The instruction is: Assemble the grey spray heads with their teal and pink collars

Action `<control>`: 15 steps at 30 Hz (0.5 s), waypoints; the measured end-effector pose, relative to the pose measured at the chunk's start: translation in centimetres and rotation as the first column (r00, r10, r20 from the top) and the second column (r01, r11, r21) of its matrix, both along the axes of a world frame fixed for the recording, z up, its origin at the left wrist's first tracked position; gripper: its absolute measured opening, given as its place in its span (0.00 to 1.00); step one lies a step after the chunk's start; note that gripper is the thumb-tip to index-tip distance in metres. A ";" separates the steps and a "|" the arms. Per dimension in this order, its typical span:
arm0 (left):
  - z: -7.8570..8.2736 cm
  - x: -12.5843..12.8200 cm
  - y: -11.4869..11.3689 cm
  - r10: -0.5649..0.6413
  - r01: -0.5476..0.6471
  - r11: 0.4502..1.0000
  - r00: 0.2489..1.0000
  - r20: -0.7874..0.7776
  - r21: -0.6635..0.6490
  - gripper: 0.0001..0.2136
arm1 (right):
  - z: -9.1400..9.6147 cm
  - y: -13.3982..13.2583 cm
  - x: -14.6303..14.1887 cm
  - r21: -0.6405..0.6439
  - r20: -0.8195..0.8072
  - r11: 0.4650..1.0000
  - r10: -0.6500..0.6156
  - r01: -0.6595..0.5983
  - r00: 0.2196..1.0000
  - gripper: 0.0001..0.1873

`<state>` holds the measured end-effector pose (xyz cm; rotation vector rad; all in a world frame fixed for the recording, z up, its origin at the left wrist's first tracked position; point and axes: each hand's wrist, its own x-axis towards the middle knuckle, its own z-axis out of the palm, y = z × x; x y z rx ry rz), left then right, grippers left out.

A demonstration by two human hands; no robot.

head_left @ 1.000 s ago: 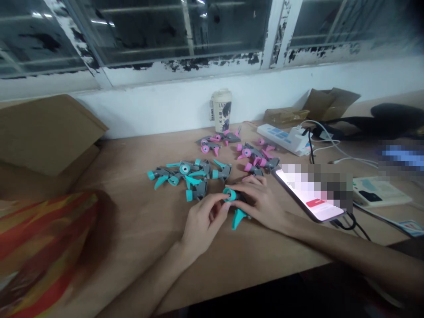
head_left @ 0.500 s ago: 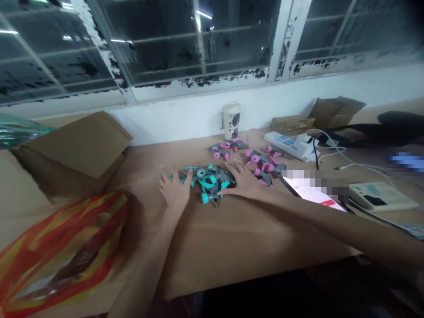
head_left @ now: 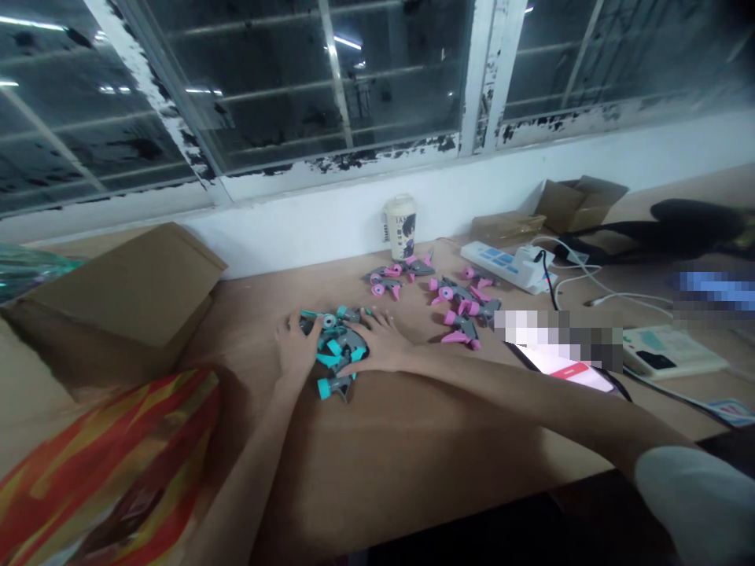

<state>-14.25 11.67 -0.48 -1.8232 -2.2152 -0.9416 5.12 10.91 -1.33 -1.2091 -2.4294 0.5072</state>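
Note:
Several teal-and-grey trigger spray heads [head_left: 339, 346] lie in a loose heap on the wooden table. My left hand [head_left: 296, 339] rests against the heap's left side, fingers spread and curved around it. On the opposite side my right hand [head_left: 383, 342] lies with spread fingers, its palm and thumb touching the nearest spray heads. Parts of the heap are hidden under both hands. Farther right and back, several pink-and-grey trigger spray heads [head_left: 463, 303] are scattered in a separate group, apart from my hands.
A paper cup [head_left: 401, 228] stands by the wall. To the left are an open cardboard box [head_left: 130, 291] and a red-and-yellow plastic bag [head_left: 135, 464]. On the right lie a lit phone [head_left: 566, 362], a power strip [head_left: 507, 266] with cables, and a pale flat box [head_left: 675, 351].
My right hand has moved left, and the teal spray heads have shifted left with it into a tighter heap between my hands. The view has turned slightly; the pink ones stayed put.

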 end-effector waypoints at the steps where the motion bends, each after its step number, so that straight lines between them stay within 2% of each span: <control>1: 0.0 -0.5 0.1 0.008 -0.008 1.000 1.000 0.004 0.010 0.25 | 0.0 0.2 -0.6 -0.003 -0.009 1.000 0.010 -0.010 1.000 0.58; 5: 0.1 -2.4 0.3 0.031 -0.032 0.999 0.999 0.017 0.037 0.25 | 0.1 1.1 -2.4 -0.009 -0.036 0.999 0.033 -0.033 0.999 0.61; 8: 0.4 -3.0 0.1 0.032 -0.033 0.998 0.999 0.022 0.059 0.23 | 0.7 1.5 -2.1 0.001 -0.062 0.999 0.053 -0.053 0.997 0.61; 11: 1.4 -2.5 -0.1 0.063 -0.065 0.991 0.998 0.025 0.113 0.21 | 1.5 1.5 0.7 0.094 -0.042 0.995 0.045 -0.041 0.998 0.58; 13: 2.4 -1.4 -0.1 0.076 -0.078 0.985 0.997 0.021 0.154 0.20 | 2.0 1.4 3.9 0.196 0.018 0.981 0.004 -0.008 1.000 0.54; 15: 3.4 0.4 0.4 0.052 -0.051 0.983 0.999 0.001 0.176 0.20 | 2.2 1.4 7.9 0.228 0.023 0.972 -0.058 0.051 0.998 0.51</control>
